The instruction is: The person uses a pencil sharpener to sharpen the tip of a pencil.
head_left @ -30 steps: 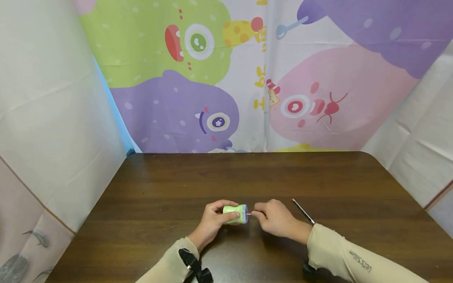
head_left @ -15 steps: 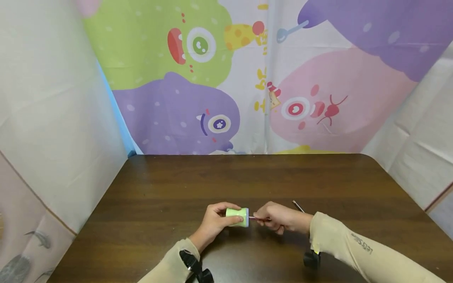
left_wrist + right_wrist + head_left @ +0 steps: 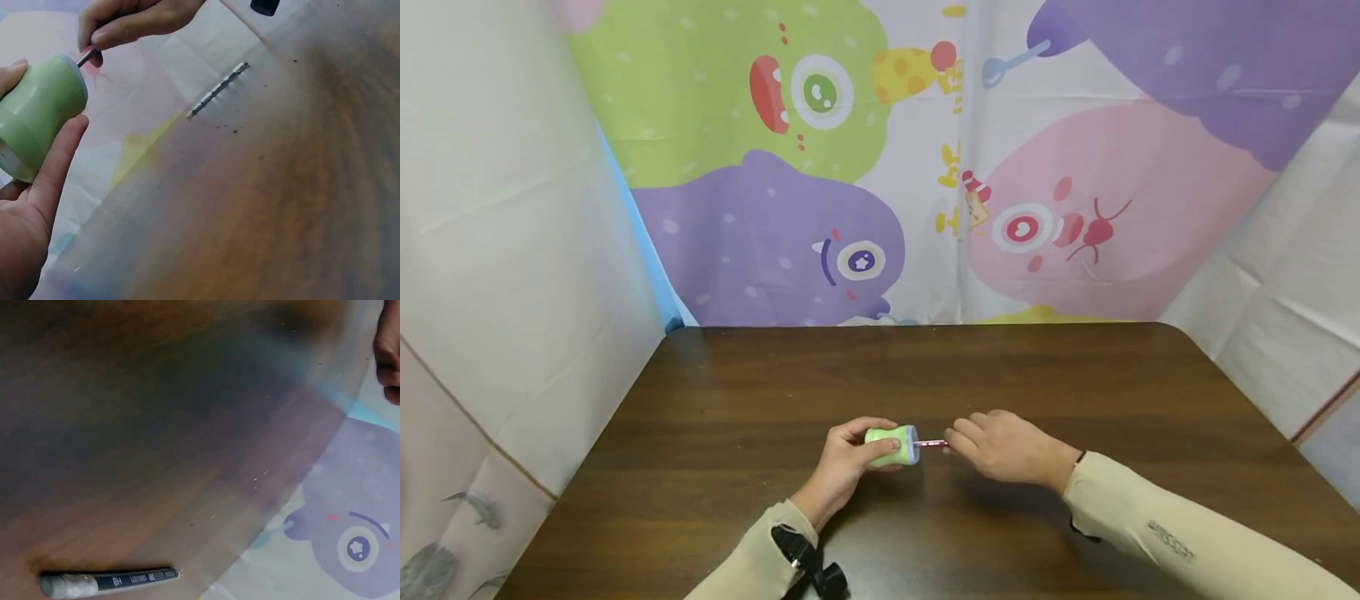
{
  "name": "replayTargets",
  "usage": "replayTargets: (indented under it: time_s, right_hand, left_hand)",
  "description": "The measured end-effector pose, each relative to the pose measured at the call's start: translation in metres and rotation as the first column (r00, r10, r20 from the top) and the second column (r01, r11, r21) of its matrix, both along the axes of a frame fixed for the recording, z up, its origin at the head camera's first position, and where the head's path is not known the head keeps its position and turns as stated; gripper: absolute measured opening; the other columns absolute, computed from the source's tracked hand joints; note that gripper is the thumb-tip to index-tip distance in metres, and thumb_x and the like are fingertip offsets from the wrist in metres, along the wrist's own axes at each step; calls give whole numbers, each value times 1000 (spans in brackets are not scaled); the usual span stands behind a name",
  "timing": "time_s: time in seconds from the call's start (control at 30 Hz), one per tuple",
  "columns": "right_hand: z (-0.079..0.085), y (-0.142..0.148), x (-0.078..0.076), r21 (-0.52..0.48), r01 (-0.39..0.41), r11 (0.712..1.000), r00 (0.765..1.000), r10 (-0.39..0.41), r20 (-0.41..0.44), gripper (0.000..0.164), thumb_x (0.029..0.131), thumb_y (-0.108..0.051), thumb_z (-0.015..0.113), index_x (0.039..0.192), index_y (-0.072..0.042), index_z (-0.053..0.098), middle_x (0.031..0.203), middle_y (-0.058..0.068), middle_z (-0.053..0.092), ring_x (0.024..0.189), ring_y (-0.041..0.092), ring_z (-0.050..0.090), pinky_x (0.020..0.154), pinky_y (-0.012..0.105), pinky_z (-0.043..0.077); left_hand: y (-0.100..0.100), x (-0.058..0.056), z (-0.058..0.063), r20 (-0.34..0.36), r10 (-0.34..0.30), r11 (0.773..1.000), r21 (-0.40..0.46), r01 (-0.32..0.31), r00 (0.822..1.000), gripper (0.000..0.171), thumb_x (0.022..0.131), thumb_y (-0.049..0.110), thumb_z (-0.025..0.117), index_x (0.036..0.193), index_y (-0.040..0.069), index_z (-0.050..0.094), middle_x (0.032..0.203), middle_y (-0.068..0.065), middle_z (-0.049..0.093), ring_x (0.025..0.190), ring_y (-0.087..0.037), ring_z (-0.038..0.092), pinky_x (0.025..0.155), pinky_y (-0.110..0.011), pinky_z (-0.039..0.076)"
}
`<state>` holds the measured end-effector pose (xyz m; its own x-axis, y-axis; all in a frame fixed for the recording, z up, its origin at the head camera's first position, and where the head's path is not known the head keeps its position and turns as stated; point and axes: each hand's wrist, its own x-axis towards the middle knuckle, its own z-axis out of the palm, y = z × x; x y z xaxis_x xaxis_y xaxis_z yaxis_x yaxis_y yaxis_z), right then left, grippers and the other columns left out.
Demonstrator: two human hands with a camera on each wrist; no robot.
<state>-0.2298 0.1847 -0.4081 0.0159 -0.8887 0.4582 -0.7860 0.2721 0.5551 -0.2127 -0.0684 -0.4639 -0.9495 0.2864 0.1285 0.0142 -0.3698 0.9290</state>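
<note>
My left hand (image 3: 837, 468) holds a small green pencil sharpener (image 3: 887, 435) with a pale blue end, its thumb lying across the body. In the left wrist view the sharpener (image 3: 47, 100) tilts, with fingers on both sides of it. A reddish pencil (image 3: 931, 443) sticks out of the blue end, its point hidden inside. The fingers of my right hand (image 3: 1003, 448) pinch the pencil's outer part. Both hands are over the front middle of the table.
A second, dark pencil (image 3: 125, 580) with a white end lies on the table; in the left wrist view this pencil (image 3: 217, 91) is beyond the hands. Tiny crumbs (image 3: 256, 481) dot the wooden table (image 3: 775, 375). A printed curtain (image 3: 925, 250) hangs behind.
My right hand has rolled over and back and now grips farther from the sharpener, with more pencil showing. The second pencil has become hidden in the head view. The left hand keeps its hold.
</note>
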Motion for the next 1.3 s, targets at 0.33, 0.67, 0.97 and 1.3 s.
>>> replayTargets:
  time_s: [0.33,0.67,0.97,1.3]
  right_hand:
    - [-16,-13,4,-176,141,974,866,-35,498,34,107,-21,44,74,-12,47,59,-10,38,48,0,30,39,15,29]
    - [13,-28,6,292,506,812,-621,108,776,37,99,-18,48,63,-9,47,51,-8,23,44,5,17,40,19,11]
    - [23,-16,10,240,290,927,183,-299,936,23,101,-25,58,85,-9,61,62,-8,52,50,4,39,42,19,35]
    - [4,-10,5,179,105,978,992,-90,-91,36,105,0,28,101,-3,64,88,3,61,72,14,55,54,20,48]
  left_hand:
    - [3,2,-9,44,7,998,56,-9,999,18,86,-9,66,98,1,74,98,-10,64,80,-23,68,67,-41,64]
    - [1,-1,-8,15,27,999,-35,-26,1000,38,82,-13,70,112,-26,53,90,-9,65,74,-19,67,64,-40,64]
    - [1,1,-5,-8,18,998,-53,-18,1000,33,79,-11,74,107,-22,60,87,-10,64,71,-18,67,62,-37,64]
    - [4,0,-6,12,36,999,5,-37,999,25,83,-11,70,106,-18,64,90,-10,67,73,-20,69,62,-37,64]
